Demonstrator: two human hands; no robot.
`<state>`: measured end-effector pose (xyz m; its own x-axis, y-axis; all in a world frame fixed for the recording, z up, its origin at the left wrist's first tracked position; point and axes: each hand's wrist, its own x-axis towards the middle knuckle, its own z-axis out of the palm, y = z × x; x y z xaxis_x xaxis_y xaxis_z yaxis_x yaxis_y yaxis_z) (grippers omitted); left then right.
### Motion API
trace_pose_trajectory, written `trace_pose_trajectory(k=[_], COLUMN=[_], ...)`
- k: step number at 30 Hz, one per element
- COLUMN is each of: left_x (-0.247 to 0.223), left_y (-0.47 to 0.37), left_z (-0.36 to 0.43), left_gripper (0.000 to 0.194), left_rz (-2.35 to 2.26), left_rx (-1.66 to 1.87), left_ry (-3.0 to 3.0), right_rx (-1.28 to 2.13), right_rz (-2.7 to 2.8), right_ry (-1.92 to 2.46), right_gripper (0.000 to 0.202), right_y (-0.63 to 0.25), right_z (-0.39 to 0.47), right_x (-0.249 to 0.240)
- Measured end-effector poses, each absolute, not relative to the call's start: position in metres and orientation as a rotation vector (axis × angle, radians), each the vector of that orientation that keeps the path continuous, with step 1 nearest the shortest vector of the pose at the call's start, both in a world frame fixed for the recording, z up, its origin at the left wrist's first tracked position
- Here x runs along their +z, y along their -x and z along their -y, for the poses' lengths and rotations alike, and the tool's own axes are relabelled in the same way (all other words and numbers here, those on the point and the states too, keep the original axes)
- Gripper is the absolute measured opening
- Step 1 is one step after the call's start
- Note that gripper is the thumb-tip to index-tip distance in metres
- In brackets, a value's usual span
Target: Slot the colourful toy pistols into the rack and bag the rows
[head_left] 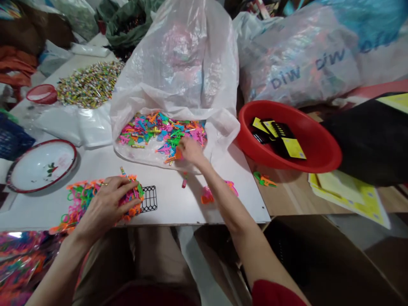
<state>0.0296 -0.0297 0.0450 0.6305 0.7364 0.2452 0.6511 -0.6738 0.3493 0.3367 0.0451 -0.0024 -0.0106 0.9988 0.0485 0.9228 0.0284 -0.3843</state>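
Observation:
My left hand (113, 197) lies with its fingers stretched over a heap of small bright plastic toys (83, 193) at the table's front edge. A black plastic grid (149, 198) sticks out from under the toys beside its fingertips. My right hand (190, 151) reaches into the mouth of a big white plastic sack (219, 127). Its fingers are curled down among loose coloured toys (165, 127), next to an orange piece (178, 154). Whatever its fingertips grip is hidden. Pink and orange pieces (208, 195) lie under my right forearm.
A red basin (321, 148) with black and yellow cards stands to the right. On the left are an enamel dish (41, 165), a red sieve (41, 93) and a heap of small wrapped items (92, 83). A green-and-orange toy (264, 179) and yellow cards (353, 193) lie at the right.

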Motion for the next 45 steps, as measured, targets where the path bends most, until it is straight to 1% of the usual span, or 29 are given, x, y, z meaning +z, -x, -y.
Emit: trace_pose_trajectory(k=[2,5,10,16,21,23,25,27,28,30,32,37,39,41,43,45], left_x=[0.043,0.044,0.051,0.054,0.051,0.049,0.048,0.048,0.049,0.051,0.052,0.053,0.052,0.052,0.052,0.053], left_y=[-0.029,-0.029,-0.034,-0.036,-0.035,-0.034,-0.034,-0.033,-0.033,-0.033,-0.033,-0.034,-0.033,-0.032,-0.033,-0.034], left_z=[0.03,0.032,0.031,0.024,0.025,0.025,0.025,0.025,0.025,0.025,0.025,0.024,0.023,0.021,0.019,0.019], left_gripper=[0.052,0.051,0.049,0.042,0.039,0.04,0.042,0.044,0.043,0.041,0.04,0.05,0.051,0.049,0.046,0.043], left_rz=[-1.157,-1.167,-1.219,-1.276,-1.259,-1.269,-1.273,-1.259,-1.247,-1.236,-1.242,-1.238,-1.239,-1.263,-1.293,-1.313], left_rx=[0.542,0.515,0.486,0.463,0.531,0.531,0.513,0.485,0.474,0.467,0.476,0.485,0.473,0.462,0.465,0.472], left_ry=[-2.641,-2.632,-2.615,-2.638,-2.637,-2.613,-2.586,-2.573,-2.573,-2.58,-2.596,-2.646,-2.637,-2.618,-2.6,-2.585], right_rx=[0.098,-0.03,-0.109,0.08,0.073,0.128,0.293,0.45,0.472,0.406,0.363,0.445,0.402,0.39,0.457,0.613], right_rz=[1.945,2.024,1.966,1.988,2.055,2.17,2.285,2.271,2.212,2.074,2.07,2.395,2.318,2.116,1.859,1.633], right_ry=[2.139,2.203,2.208,2.244,2.089,2.015,1.919,1.805,1.769,1.789,1.862,2.032,2.107,2.087,1.94,1.75], right_gripper=[0.032,0.042,0.036,0.029,0.021,0.019,0.017,0.014,0.013,0.017,0.019,0.017,0.016,0.013,0.018,0.026], right_y=[-0.359,-0.366,-0.36,-0.36,-0.337,-0.33,-0.33,-0.34,-0.346,-0.358,-0.362,-0.346,-0.341,-0.335,-0.322,-0.296], right_z=[-0.067,-0.083,-0.064,-0.036,-0.016,0.001,0.02,0.033,0.036,0.034,0.025,0.007,0.009,0.018,0.035,0.057], right_x=[0.0,-0.003,-0.006,0.007,0.031,0.028,0.018,0.009,0.006,0.004,0.006,0.003,0.003,0.007,0.011,0.008])
